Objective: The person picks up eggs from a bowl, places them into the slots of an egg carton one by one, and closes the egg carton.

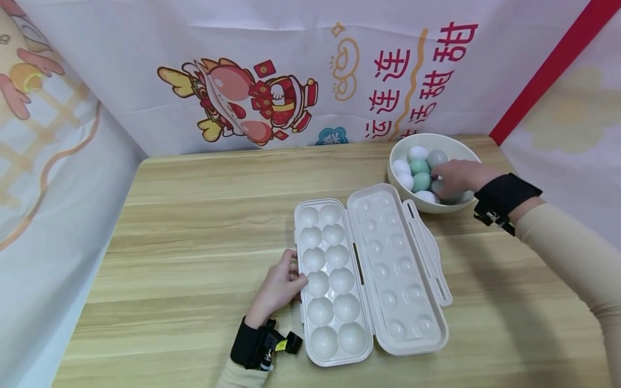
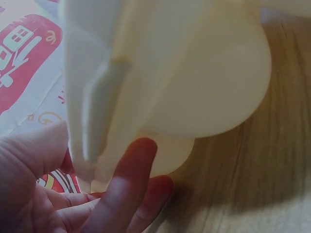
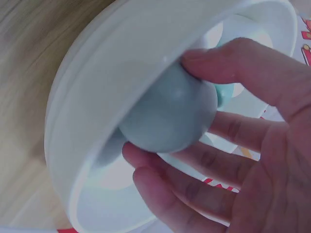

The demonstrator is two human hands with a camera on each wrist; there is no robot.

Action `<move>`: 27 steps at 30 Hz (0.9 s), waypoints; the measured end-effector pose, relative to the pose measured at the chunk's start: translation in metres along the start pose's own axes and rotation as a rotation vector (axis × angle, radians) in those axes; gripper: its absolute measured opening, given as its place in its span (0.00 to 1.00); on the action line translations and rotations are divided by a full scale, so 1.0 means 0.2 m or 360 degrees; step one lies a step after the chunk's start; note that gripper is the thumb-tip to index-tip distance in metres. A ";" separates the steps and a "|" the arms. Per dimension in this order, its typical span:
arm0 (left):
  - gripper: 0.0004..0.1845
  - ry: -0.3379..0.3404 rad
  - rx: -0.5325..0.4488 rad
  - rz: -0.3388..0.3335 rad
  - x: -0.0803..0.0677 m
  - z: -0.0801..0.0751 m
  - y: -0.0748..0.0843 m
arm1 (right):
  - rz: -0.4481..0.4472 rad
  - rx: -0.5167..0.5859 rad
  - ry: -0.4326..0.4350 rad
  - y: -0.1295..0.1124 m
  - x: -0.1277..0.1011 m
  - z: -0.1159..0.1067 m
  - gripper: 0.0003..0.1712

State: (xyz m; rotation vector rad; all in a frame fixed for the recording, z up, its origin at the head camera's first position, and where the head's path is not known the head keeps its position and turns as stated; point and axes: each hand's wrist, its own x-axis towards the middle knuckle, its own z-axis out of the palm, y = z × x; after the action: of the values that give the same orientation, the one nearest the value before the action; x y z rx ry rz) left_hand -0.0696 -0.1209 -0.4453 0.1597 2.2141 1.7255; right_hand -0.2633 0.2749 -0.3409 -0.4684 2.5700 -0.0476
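right hand pinches smooth grey egg in round bowl | left hand loosely touches moulded plastic 12-cup tray

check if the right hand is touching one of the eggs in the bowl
Touching. The right wrist view shows the right hand with thumb and fingers curled round a pale grey-blue egg just inside the bowl, no gap between them.

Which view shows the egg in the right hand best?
The right wrist view: the pale grey-blue egg fills the frame, pinched by the right hand inside the bowl. The head view mostly hides it; the left wrist view misses it.
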 end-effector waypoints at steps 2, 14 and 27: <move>0.20 0.0000 -0.0008 0.0006 -0.01 0.00 0.03 | -0.0045 -0.0017 -0.0023 0.00 -0.01 0.00 0.20; 0.19 0.0040 0.0039 -0.0013 0.00 0.02 0.00 | -0.0132 -0.0078 -0.0171 0.01 -0.06 -0.03 0.20; 0.18 0.0076 0.0101 0.0055 -0.08 0.03 0.19 | -0.0324 -0.0135 -0.0067 -0.01 -0.10 -0.12 0.27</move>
State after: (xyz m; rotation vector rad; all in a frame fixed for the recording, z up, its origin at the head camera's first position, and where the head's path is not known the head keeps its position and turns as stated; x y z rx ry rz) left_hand -0.0572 -0.1098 -0.4077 0.1749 2.3150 1.6945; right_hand -0.2595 0.2787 -0.3104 -0.7542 2.4819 -0.0007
